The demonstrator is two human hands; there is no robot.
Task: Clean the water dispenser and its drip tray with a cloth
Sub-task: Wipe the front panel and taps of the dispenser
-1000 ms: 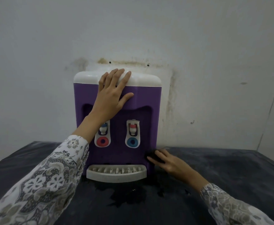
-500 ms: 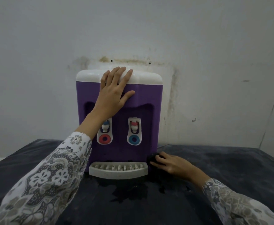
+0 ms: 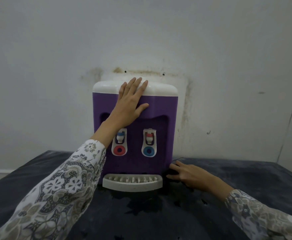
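Note:
A purple water dispenser (image 3: 159,108) with a white top stands on a dark table against the wall. Two white taps sit on its front, and a grey-white drip tray (image 3: 132,183) juts out at its foot. My left hand (image 3: 130,103) lies flat on the upper front, fingers apart and reaching onto the white top. My right hand (image 3: 188,174) is low at the dispenser's bottom right corner, pressing a dark cloth (image 3: 171,171) against it. Most of the cloth is hidden under my fingers.
The dark table (image 3: 245,187) has a wet patch (image 3: 141,203) in front of the tray. A stained white wall (image 3: 211,66) rises right behind the dispenser. A wall corner or door edge runs down at far right.
My right hand with the cloth has slid a little lower and to the right along the dispenser's bottom corner. The left hand has stayed on the top front.

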